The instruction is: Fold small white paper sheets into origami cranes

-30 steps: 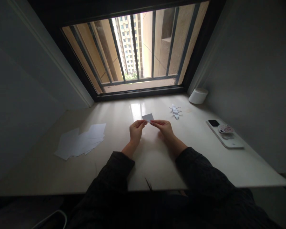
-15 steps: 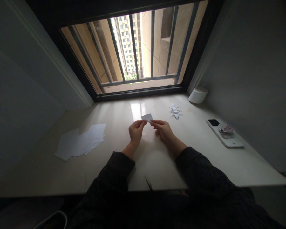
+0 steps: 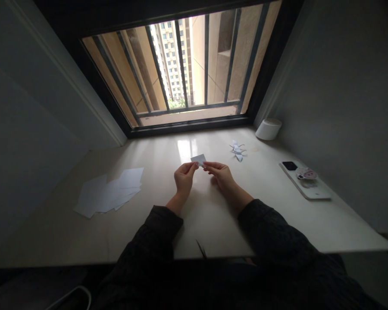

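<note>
A small folded piece of white paper [image 3: 198,159] is held over the middle of the pale ledge. My left hand [image 3: 183,175] pinches its near left edge between thumb and fingers. On the other side, my right hand [image 3: 222,174] grips the near right corner, also in a pinch. The two sets of fingertips almost meet, and they cover the near edge of the paper. Beyond my right hand lie small folded paper figures [image 3: 237,150] with pointed tips, close together.
Several loose white paper sheets [image 3: 110,191] overlap at the left. To the right lies a white phone [image 3: 313,190] with a pink round grip on its back. A white cylindrical object [image 3: 268,129] stands by the right wall, near the barred window [image 3: 194,69].
The folded paper has shifted very slightly left between my fingers, and a little more of its face shows. Both hands keep their pinch.
</note>
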A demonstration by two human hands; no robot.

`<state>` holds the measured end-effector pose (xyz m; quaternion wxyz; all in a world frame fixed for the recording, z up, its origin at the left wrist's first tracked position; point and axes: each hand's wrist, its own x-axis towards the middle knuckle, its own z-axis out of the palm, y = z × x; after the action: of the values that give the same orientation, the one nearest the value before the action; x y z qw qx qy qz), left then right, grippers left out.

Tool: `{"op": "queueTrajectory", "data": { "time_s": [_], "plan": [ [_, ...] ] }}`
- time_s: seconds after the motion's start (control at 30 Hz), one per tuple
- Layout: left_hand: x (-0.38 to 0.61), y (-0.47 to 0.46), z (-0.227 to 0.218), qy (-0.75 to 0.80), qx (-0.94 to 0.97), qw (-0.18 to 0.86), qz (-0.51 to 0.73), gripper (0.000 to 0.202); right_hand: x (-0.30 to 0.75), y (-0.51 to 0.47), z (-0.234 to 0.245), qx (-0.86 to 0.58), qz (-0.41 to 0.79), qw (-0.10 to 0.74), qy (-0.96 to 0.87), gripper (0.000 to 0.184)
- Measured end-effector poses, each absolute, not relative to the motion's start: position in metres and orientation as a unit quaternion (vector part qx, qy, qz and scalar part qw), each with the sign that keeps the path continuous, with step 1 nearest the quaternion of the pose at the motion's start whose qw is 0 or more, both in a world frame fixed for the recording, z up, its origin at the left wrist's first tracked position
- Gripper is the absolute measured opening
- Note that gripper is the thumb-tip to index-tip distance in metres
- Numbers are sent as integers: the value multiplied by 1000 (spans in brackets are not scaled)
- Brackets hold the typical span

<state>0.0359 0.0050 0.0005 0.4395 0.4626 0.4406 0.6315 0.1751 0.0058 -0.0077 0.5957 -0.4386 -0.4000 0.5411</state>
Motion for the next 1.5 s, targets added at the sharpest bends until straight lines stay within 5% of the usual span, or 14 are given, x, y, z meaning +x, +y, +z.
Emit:
{"op": "queueTrajectory", "data": {
  "time_s": [0.67,1.17,1.5],
  "plan": [
    [38,2,4,435,452,449,636,29,169,0,0,-432,510,632,-393,30],
    [43,-4,5,443,447,431,646,70,166,1,-6,-402,524,635,-401,38],
    [44,-9,7,452,493,396,629,61,161,3,-14,-388,531,649,-382,50]
  ]
}}
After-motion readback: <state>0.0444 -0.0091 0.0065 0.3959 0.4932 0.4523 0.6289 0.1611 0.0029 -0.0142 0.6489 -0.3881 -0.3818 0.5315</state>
